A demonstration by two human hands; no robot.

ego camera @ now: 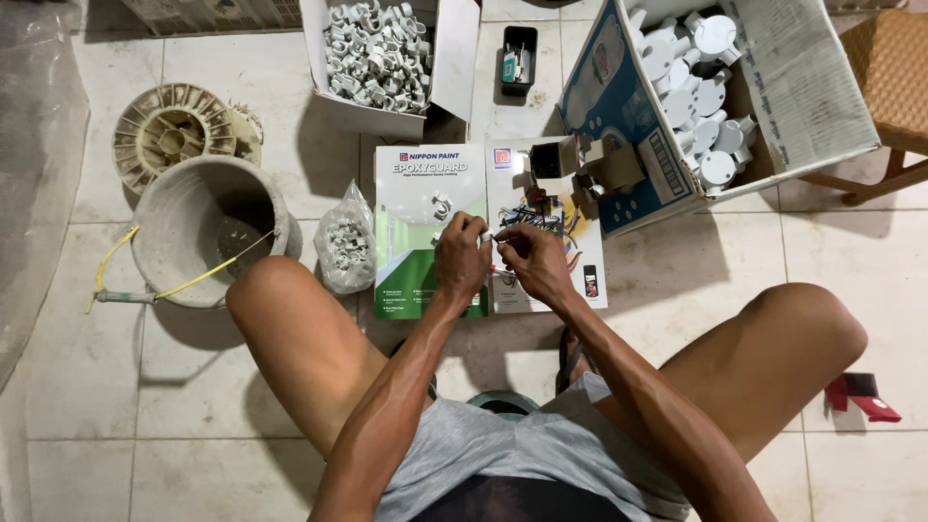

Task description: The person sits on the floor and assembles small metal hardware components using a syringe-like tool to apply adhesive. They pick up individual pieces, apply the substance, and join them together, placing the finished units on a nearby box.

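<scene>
A small white clip is pinched between the fingertips of the left hand and the right hand; both hands are closed on it, and they meet above an open booklet that lies on the tiled floor. Just beyond the left hand, two more white clips rest on the booklet. To the left of the left hand stands a plastic bag of clips, and further left a grey bucket. Beyond the right hand is a small cardboard box, then a large carton of round white fittings. Far beyond the left hand is a box of white clips.
</scene>
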